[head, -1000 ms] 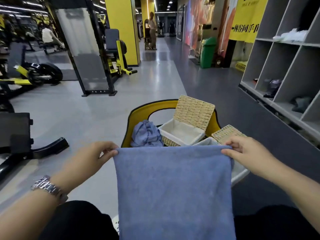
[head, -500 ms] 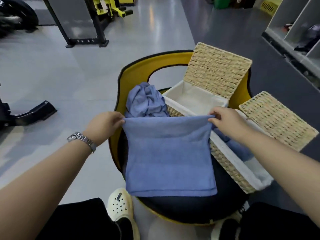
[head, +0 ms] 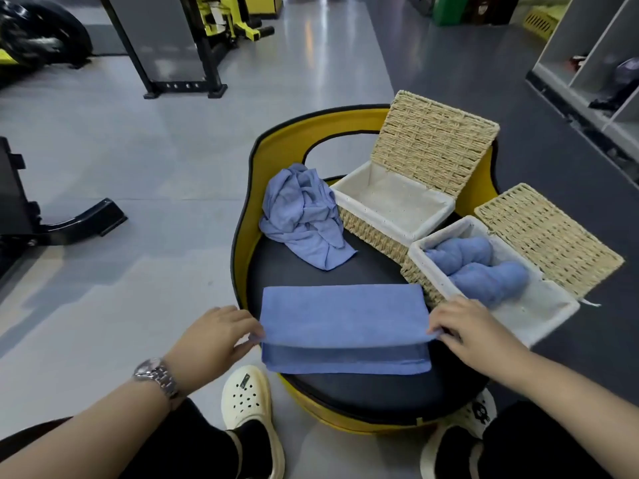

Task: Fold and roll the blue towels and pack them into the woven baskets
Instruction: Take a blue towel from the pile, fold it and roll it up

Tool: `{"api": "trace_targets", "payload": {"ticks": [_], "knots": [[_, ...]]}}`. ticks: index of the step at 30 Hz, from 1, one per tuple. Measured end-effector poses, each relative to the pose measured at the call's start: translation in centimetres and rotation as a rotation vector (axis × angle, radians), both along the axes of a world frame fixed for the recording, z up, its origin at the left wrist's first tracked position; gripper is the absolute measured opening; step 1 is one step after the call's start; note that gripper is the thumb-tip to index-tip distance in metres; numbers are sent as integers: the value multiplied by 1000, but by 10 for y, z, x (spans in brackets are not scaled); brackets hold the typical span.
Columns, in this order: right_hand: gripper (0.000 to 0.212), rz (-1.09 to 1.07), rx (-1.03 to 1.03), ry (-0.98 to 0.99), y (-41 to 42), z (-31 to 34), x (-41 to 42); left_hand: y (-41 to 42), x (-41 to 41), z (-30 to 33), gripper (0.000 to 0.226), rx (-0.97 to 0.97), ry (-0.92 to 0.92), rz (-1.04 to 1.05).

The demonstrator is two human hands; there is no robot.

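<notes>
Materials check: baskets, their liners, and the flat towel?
Far basket and near basket: woven natural fibre, maybe seagrass or paper rope; coarse tan plaited strands, matte. Liners: white fabric, likely cotton; soft folded rim, small dots or holes. Folded towel: blue terry or microfibre, judging by the fuzzy matte nap; both hands pinch its corners.

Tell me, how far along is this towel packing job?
Partly done. Rolled towels already lie in the near basket. In hand: the left hand and right hand pinch the corners of a flat towel, folded over on the black seat but not yet rolled. Left: a crumpled towel waits, and the far basket holds nothing.
</notes>
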State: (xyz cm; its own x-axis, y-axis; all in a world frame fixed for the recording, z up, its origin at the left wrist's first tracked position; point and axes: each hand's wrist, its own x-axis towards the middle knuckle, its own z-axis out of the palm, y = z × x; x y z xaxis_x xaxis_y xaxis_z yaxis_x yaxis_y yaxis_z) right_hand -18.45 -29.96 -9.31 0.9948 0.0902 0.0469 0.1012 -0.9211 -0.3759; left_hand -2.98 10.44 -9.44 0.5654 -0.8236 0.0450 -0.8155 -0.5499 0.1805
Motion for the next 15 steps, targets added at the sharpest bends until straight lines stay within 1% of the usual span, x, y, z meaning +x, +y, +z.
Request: {"api": "trace_targets", "payload": {"ticks": [2, 4, 7, 8, 10, 11, 12, 14, 15], "knots": [[23, 41, -83, 39, 5, -9, -10, -2, -8, -13, 8, 61, -45, -43], [20, 85, -169, 63, 11, -19, -17, -5, -13, -24, 20, 134, -60, -52], [24, 72, -162, 132, 13, -34, -23, -5, -17, -39, 37, 208, -38, -31], [26, 67, -171, 151, 14, -36, -24, -6, -18, -42, 38, 217, -21, -29], [26, 54, -207, 200, 16, -35, -23, -8, -20, -41, 33, 240, 22, 5], [25, 52, -240, 218, 18, -33, -22, -9, -22, -39, 35, 241, 74, 56], [24, 52, -276, 220, 21, -30, -20, -10, -24, -40, 37, 201, 145, 117], [22, 54, -326, 178, 29, -24, -16, -16, -27, -35, 24, 59, 301, 318], [22, 55, -327, 137, 35, -22, -12, -20, -28, -33, 20, 0, 350, 435]]}}
